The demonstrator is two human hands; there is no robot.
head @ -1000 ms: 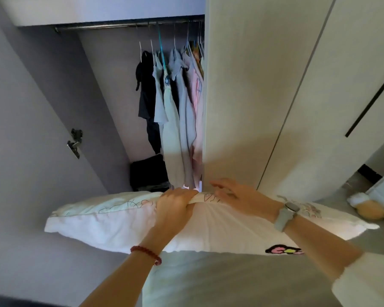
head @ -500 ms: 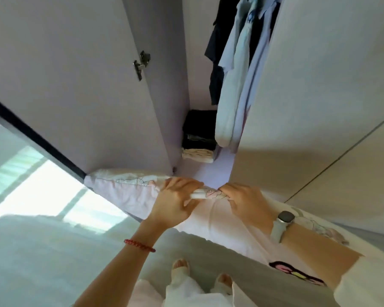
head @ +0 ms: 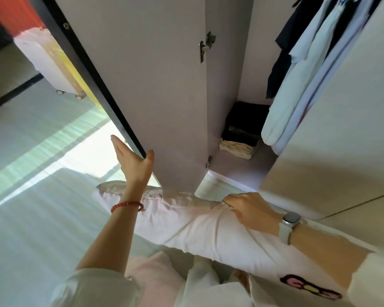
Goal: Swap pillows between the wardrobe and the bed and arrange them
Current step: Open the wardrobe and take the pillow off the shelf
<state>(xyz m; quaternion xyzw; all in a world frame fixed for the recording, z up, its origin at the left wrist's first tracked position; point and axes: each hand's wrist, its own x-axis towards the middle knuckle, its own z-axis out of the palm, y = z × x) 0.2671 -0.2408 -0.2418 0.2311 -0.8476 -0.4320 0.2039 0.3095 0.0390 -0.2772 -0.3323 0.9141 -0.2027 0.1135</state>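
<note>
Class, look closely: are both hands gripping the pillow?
No: only the right hand grips the pillow; the left hand reaches the wardrobe door.

Sunlight stripes the pale floor point(head: 42, 173) beside a wheeled cabinet point(head: 47, 63).

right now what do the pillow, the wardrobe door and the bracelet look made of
Pillow: soft woven fabric, likely cotton, matte, creasing under the right hand.
Wardrobe door: smooth matte lilac board, probably laminate, with a dark edge strip.
Bracelet: glossy red beads, material unclear.
</note>
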